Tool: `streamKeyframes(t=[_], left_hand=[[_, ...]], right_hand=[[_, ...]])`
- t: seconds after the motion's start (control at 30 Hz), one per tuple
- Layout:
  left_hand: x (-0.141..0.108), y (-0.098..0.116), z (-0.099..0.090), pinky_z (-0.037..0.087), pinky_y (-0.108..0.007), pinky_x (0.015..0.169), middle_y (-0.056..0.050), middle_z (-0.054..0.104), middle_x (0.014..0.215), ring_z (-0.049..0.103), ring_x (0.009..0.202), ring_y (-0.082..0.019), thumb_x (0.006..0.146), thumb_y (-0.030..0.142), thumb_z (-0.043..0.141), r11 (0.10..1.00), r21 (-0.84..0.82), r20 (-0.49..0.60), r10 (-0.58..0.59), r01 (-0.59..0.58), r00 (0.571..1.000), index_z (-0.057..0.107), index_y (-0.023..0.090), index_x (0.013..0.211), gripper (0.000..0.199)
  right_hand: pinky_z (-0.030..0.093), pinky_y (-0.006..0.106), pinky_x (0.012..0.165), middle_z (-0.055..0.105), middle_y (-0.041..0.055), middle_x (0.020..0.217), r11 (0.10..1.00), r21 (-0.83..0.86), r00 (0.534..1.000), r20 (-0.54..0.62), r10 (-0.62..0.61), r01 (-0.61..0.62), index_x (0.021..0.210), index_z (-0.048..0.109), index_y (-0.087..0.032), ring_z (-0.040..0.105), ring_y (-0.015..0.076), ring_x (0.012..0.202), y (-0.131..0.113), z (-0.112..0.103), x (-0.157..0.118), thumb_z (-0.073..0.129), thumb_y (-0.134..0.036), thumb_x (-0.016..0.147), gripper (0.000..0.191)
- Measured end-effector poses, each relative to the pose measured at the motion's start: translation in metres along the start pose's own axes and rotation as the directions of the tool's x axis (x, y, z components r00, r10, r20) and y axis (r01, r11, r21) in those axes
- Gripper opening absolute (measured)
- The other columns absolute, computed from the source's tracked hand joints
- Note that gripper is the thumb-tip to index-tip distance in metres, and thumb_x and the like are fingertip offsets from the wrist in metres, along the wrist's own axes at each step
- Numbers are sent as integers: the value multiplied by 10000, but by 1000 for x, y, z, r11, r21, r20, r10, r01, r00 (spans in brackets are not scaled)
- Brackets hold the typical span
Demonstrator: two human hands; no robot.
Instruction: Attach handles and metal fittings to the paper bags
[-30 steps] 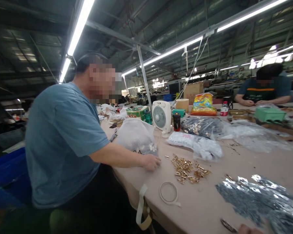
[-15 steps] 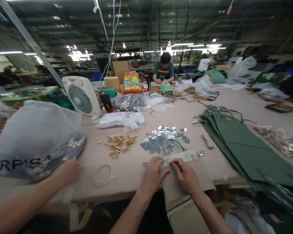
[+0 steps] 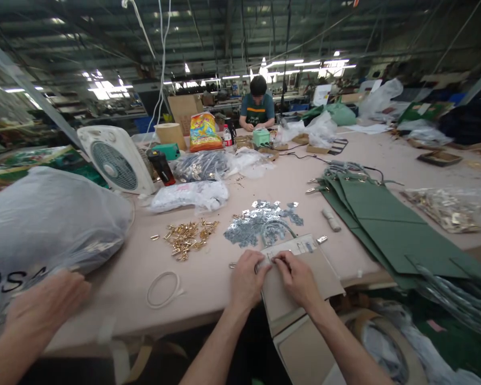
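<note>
Two hands, left hand (image 3: 245, 279) and right hand (image 3: 297, 278), touch the beige panel (image 3: 326, 277); whether fingers (image 3: 285, 263) pinch anything, I cannot tell.

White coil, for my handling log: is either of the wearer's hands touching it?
No, the white coil lies apart from the left hand and right hand, both on the beige panel.

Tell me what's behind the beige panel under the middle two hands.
Just beyond the top edge of the beige panel, a curved loop overlaps a pile of silvery metal pieces. The left hand and right hand cover part of it; whatever lies directly beneath is hidden.
</note>
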State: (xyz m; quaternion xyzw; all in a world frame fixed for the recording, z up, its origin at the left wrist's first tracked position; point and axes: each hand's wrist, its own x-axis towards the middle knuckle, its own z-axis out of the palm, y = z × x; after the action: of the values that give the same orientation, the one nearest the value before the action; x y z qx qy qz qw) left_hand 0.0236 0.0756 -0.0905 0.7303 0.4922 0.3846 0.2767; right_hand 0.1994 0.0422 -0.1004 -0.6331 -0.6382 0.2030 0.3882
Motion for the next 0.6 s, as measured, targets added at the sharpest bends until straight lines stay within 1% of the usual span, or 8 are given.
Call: streamKeyframes(t=[0.17,0.3,0.37,0.47,0.53,0.6], left_hand=[[2,-1,2,530,-359,935,-5,713,1037,666,1018,-198,896,223,738,1000,4,-21,-4,4,1000,713,243,946,60],[1,-3,1,532,-366,944,-7,713,1028,662,1027,-203,891,217,747,1000,-1,-36,-3,3,999,718,239,934,57],[-1,-5,0,531,-370,960,-13,711,1059,658,1048,-205,880,220,765,1000,-3,-34,12,-12,999,713,236,970,105],[-5,-7,-2,530,-396,995,-31,701,1132,646,1107,-229,819,272,843,999,20,-27,30,-30,999,694,236,1071,294],[-7,-8,-2,527,-414,1019,-43,696,1168,637,1145,-248,779,304,883,999,34,-28,29,-28,999,683,234,1122,403],[-8,-9,-2,526,-416,1031,-52,692,1198,634,1165,-251,797,334,872,999,27,-27,31,-30,999,685,233,1139,403]], right_hand=[[470,330,803,756,29,977,1000,6,1000,11,20,-20,1061,621,-252,710,225,904,-2,0,-1,474,-414,1026,222],[481,340,812,753,34,972,998,35,998,28,56,-57,1073,641,-252,704,226,883,-4,-1,-1,476,-444,1021,258],[495,338,799,748,50,981,994,95,998,30,55,-57,1068,657,-240,691,220,851,-5,-3,1,497,-473,1009,289],[501,313,697,735,79,969,969,233,997,23,78,-81,1026,678,-205,651,201,758,-9,-8,6,565,-522,964,342],[477,294,622,727,64,892,934,325,988,85,128,-149,1007,685,-194,612,180,674,-15,-9,11,619,-533,924,355],[458,284,591,717,39,820,909,360,971,182,154,-211,989,699,-196,585,166,624,-22,-8,14,653,-518,895,339]])
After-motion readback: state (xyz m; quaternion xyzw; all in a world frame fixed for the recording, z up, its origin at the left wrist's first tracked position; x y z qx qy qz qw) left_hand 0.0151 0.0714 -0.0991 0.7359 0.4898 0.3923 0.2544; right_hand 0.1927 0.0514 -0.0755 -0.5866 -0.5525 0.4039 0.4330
